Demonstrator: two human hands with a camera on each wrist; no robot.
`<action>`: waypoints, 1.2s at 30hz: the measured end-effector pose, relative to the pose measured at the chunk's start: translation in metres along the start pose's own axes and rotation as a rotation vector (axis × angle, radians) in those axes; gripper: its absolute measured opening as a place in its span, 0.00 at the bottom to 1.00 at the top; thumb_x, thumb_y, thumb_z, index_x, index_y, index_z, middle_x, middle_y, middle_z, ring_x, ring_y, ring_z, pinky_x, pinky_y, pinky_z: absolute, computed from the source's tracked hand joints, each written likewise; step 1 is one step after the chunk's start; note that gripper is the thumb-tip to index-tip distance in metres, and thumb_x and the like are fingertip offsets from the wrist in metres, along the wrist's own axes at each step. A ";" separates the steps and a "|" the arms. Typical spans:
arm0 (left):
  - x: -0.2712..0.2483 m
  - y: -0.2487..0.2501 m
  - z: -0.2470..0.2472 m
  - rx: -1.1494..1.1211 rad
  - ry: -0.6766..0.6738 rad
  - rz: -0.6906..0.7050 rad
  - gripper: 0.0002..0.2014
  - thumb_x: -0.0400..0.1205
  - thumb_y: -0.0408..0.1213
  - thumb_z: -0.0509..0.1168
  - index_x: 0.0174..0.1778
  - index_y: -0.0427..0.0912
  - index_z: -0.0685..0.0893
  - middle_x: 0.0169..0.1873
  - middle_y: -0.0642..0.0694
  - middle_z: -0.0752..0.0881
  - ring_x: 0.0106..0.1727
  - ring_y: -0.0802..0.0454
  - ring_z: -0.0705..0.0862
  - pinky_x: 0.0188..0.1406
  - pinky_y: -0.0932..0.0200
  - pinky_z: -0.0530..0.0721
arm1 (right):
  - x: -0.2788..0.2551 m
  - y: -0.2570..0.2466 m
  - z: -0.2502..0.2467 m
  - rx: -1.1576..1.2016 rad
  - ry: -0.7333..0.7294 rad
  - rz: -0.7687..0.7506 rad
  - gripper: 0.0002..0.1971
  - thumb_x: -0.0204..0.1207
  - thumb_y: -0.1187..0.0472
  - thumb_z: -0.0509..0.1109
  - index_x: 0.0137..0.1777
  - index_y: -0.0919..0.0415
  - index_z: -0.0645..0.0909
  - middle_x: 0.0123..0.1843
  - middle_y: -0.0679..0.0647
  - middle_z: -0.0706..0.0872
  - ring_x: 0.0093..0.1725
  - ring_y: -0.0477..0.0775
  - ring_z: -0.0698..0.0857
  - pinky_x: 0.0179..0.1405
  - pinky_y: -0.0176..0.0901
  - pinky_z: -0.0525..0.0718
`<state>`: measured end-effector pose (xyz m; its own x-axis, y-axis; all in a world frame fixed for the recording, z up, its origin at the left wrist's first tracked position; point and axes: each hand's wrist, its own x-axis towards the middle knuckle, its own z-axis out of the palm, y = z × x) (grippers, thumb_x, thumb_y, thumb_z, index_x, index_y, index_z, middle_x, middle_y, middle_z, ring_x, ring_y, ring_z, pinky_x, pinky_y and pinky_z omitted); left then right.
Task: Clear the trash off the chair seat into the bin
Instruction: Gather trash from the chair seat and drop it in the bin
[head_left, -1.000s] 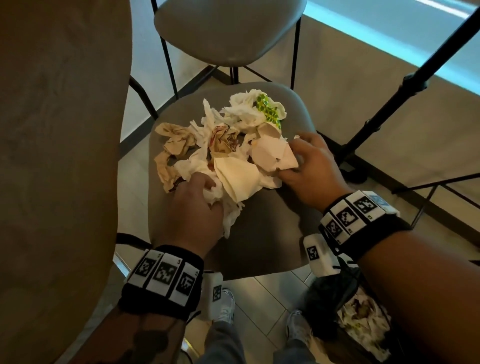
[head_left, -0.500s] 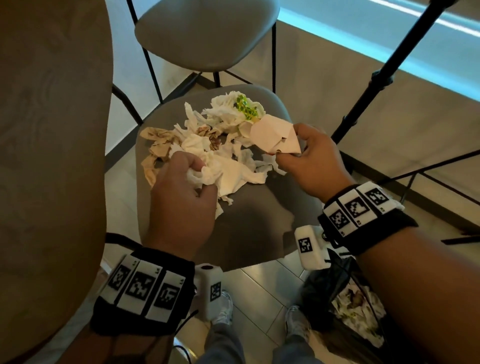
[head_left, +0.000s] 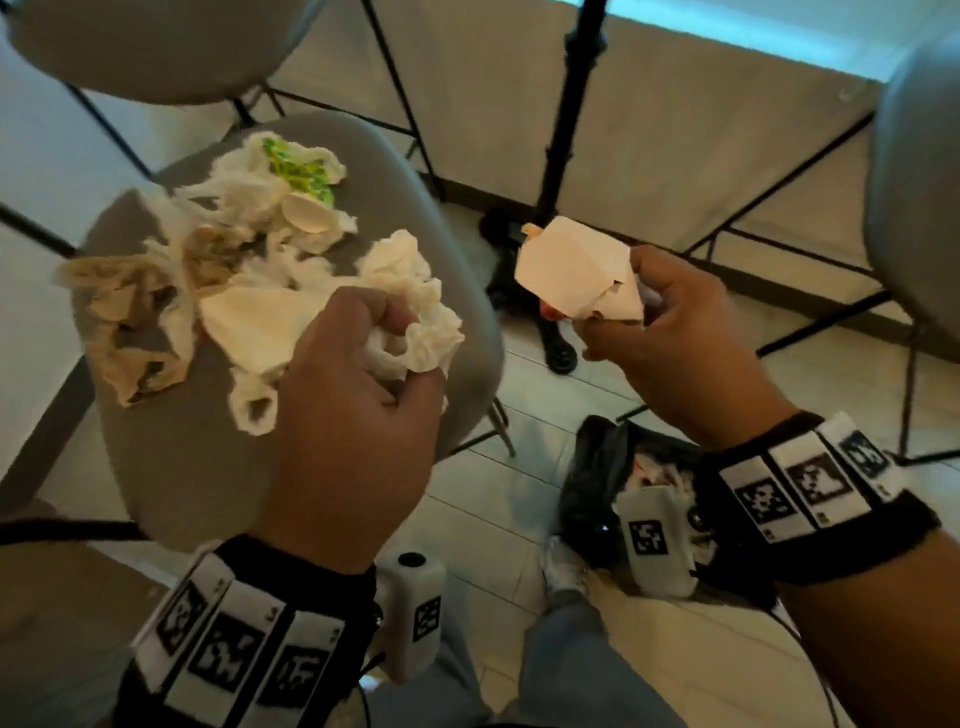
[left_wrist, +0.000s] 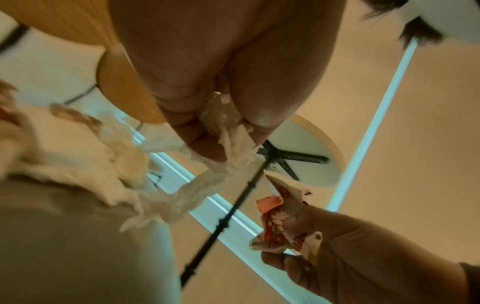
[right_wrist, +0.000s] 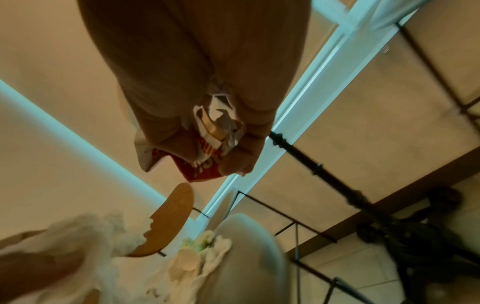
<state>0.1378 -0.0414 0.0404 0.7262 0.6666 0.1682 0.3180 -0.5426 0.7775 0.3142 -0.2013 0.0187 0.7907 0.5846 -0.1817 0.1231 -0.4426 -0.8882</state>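
A grey chair seat (head_left: 218, 467) carries a pile of crumpled napkins and brown paper (head_left: 228, 260), with a green-printed tissue (head_left: 298, 169) at the far edge. My left hand (head_left: 358, 395) grips a wad of white tissue (head_left: 415, 312) lifted above the seat's right side; the same tissue (left_wrist: 228, 148) shows between its fingers in the left wrist view. My right hand (head_left: 670, 332) holds a folded paper wrapper (head_left: 576, 270) with red print (right_wrist: 205, 152) out over the floor, right of the seat. A black-lined bin (head_left: 602, 467) with trash inside sits on the floor under my right wrist.
A black tripod pole (head_left: 566, 130) and its base stand on the tiled floor just beyond the seat. Another grey chair (head_left: 156, 47) stands at the back, a third (head_left: 919, 197) at the right edge. A wooden table edge (head_left: 31, 597) lies to the left. My shoes (head_left: 566, 566) are below.
Both hands have lifted off the pile and moved right. The right hand carried the wrapper off the seat and over the floor; the left raised its tissue wad toward the seat's right edge.
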 end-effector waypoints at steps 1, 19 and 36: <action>-0.003 0.011 0.015 -0.026 -0.047 0.041 0.10 0.83 0.41 0.74 0.53 0.46 0.79 0.43 0.47 0.86 0.43 0.55 0.85 0.43 0.61 0.85 | -0.012 0.018 -0.016 0.003 0.037 0.037 0.22 0.71 0.52 0.79 0.65 0.41 0.83 0.63 0.46 0.89 0.59 0.50 0.90 0.55 0.57 0.93; -0.106 -0.055 0.452 0.197 -1.242 -0.370 0.20 0.79 0.50 0.72 0.65 0.54 0.79 0.61 0.49 0.84 0.58 0.45 0.85 0.59 0.43 0.89 | -0.134 0.447 -0.091 0.154 0.249 1.083 0.17 0.72 0.50 0.79 0.56 0.57 0.87 0.51 0.63 0.92 0.46 0.62 0.92 0.44 0.56 0.94; -0.073 -0.058 0.314 0.260 -1.285 -0.496 0.19 0.86 0.48 0.67 0.74 0.66 0.78 0.61 0.58 0.85 0.63 0.56 0.85 0.65 0.59 0.85 | -0.141 0.409 -0.067 -0.122 -0.251 1.081 0.11 0.82 0.52 0.73 0.62 0.52 0.82 0.44 0.52 0.87 0.41 0.55 0.87 0.38 0.42 0.81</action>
<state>0.2579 -0.2192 -0.2078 0.5045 -0.0366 -0.8626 0.7023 -0.5638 0.4347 0.2933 -0.5102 -0.2903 0.3756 -0.0343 -0.9261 -0.4874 -0.8573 -0.1659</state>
